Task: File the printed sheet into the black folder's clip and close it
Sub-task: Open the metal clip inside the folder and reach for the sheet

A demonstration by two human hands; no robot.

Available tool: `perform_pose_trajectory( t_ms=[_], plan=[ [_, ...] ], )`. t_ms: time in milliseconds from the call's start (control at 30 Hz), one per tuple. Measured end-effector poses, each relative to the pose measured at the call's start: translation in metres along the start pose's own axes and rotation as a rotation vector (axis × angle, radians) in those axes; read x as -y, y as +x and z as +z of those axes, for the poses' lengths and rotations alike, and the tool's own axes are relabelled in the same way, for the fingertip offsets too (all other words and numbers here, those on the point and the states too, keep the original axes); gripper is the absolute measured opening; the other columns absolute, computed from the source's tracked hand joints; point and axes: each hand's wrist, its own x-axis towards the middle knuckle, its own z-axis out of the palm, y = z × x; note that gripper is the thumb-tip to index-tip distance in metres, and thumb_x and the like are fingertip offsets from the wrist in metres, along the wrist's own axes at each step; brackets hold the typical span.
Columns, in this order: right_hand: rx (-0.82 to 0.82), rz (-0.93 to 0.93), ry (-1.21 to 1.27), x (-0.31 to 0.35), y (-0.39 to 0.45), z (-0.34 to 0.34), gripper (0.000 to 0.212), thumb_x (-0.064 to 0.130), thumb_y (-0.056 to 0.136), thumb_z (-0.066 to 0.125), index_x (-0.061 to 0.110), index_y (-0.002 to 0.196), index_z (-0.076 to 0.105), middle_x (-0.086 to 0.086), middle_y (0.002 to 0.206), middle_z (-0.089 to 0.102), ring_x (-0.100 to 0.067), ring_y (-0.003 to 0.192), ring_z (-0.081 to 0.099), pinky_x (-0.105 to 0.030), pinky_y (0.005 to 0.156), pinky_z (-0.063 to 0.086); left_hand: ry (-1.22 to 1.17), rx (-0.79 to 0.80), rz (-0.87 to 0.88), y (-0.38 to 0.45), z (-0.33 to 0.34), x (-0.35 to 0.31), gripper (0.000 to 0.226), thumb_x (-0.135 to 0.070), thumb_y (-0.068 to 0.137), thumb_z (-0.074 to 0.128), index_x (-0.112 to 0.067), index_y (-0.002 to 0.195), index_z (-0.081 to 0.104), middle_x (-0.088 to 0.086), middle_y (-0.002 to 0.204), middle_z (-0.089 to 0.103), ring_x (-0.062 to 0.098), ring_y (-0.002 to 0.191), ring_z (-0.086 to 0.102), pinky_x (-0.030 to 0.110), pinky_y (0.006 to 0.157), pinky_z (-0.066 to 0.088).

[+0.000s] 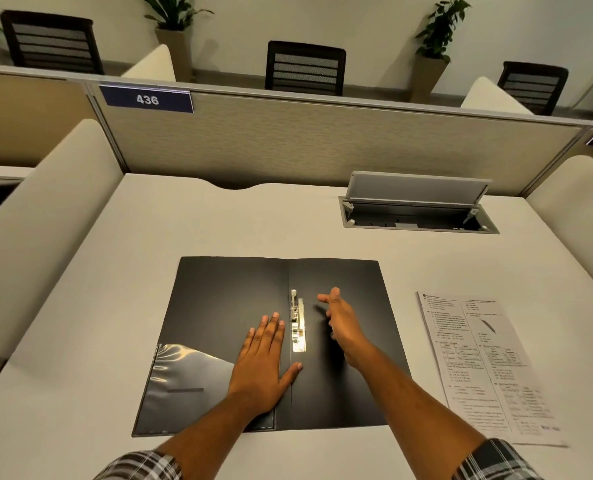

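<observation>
- I see the black folder (340,341) lying open and flat in the middle of the counter (218,220), both covers down.
- The metal clip (297,322) sits on the right cover, just beside the spine, and it runs along the spine.
- My left hand (260,362) rests palm down on the left cover, at about 9 o'clock from the clip. Its fingers (270,327) are straight and close together, the thumb is spread toward the spine, and they hold nothing.
- My right hand (343,323) is above the right cover, at about 3 o'clock from the clip and near it. The fingers are loosely opened and point toward 12 o'clock. They pinch nothing, and I cannot tell if the hand touches the cover.
- The printed sheet (478,365) lies flat on the counter at 3 o'clock from the folder, just beside its right edge and apart from both hands.
- A clear pocket (184,379) with glare is on the lower part of the left cover.
- At about 1 o'clock from the folder, the cable box (416,216) in the counter stands with its lid up.
- Plaid sleeves (495,462) cover both my forearms at 6 o'clock.
</observation>
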Motion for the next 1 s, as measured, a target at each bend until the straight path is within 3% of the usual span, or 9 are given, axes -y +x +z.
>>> perform_pose_trajectory(
  t_ms=[100, 333, 500, 667, 833, 1000],
  plan=[
    [-0.023, 0.026, 0.027, -0.011, -0.012, -0.010, 0.048, 0.053, 0.107, 0.029, 0.024, 0.120, 0.065, 0.012, 0.087, 0.052, -0.005, 0.078, 0.048, -0.021, 0.073, 0.039, 0.014, 0.032, -0.006, 0.004, -0.002, 0.000, 0.095, -0.083, 0.085, 0.011, -0.024, 0.156, -0.010, -0.005, 0.163, -0.018, 0.018, 0.150, -0.019, 0.036, 0.119, -0.013],
    [0.009, 0.038, 0.106, -0.028, -0.029, -0.030, 0.039, 0.049, 0.105, 0.043, 0.018, 0.109, 0.067, -0.001, 0.082, 0.060, -0.011, 0.073, 0.056, -0.020, 0.062, 0.048, -0.021, 0.035, -0.038, 0.006, -0.014, -0.009, 0.092, -0.073, 0.090, 0.031, -0.020, 0.157, -0.002, -0.001, 0.167, -0.006, 0.020, 0.152, -0.010, 0.036, 0.120, -0.010],
    [0.036, -0.014, 0.067, -0.035, -0.033, -0.057, 0.027, 0.043, 0.103, 0.055, 0.019, 0.095, 0.066, -0.001, 0.083, 0.064, -0.010, 0.073, 0.059, -0.019, 0.060, 0.051, -0.103, -0.068, -0.066, 0.003, -0.018, -0.042, 0.087, -0.058, 0.094, 0.044, -0.017, 0.158, 0.001, 0.000, 0.167, -0.002, 0.019, 0.153, -0.009, 0.035, 0.121, -0.009],
    [0.020, -0.052, -0.024, -0.040, -0.030, -0.101, 0.023, 0.039, 0.102, 0.059, 0.019, 0.102, 0.069, -0.008, 0.097, 0.072, -0.015, 0.083, 0.067, -0.025, 0.067, 0.058, -0.156, -0.141, -0.011, 0.012, -0.011, -0.101, 0.077, -0.045, 0.093, 0.054, -0.018, 0.156, 0.019, -0.002, 0.166, 0.004, 0.015, 0.152, -0.007, 0.035, 0.121, -0.003],
    [-0.060, -0.150, -0.206, -0.046, -0.013, -0.176, 0.016, 0.034, 0.101, 0.062, 0.022, 0.110, 0.068, 0.003, 0.103, 0.071, -0.019, 0.093, 0.069, -0.026, 0.076, 0.057, -0.218, -0.053, 0.064, 0.035, 0.006, -0.169, 0.069, -0.044, 0.095, 0.052, -0.028, 0.154, 0.020, -0.007, 0.166, 0.005, 0.010, 0.150, -0.012, 0.033, 0.120, -0.003],
    [-0.204, -0.245, -0.479, -0.050, 0.009, -0.254, 0.026, 0.034, 0.097, 0.067, 0.022, 0.120, 0.068, 0.004, 0.118, 0.068, -0.016, 0.108, 0.066, -0.033, 0.095, 0.055, -0.281, 0.053, 0.043, 0.049, 0.027, -0.238, 0.066, -0.055, 0.098, 0.042, -0.034, 0.155, 0.017, -0.010, 0.165, 0.011, 0.017, 0.153, 0.011, 0.032, 0.119, 0.010]
  ],
)
